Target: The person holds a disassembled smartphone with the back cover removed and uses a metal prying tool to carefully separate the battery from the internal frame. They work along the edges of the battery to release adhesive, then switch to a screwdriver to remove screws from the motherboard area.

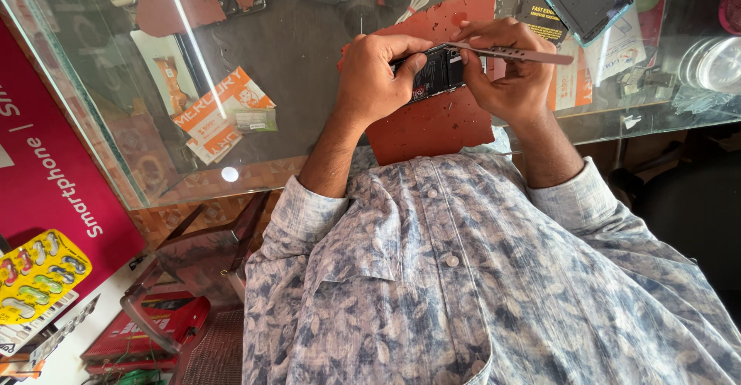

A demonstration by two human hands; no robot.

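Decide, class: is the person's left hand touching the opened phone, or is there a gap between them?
Touching. The head view shows the left hand wrapped around one end of the opened phone, its thumb lying across the exposed inside with no gap visible.

Orange-and-white packet [224,111] seen under glass counter [309,53], left part | magenta sign [46,176] left of counter | yellow blister card [38,273] below its left corner

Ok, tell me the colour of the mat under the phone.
The mat is brick red, clearest in the head view.
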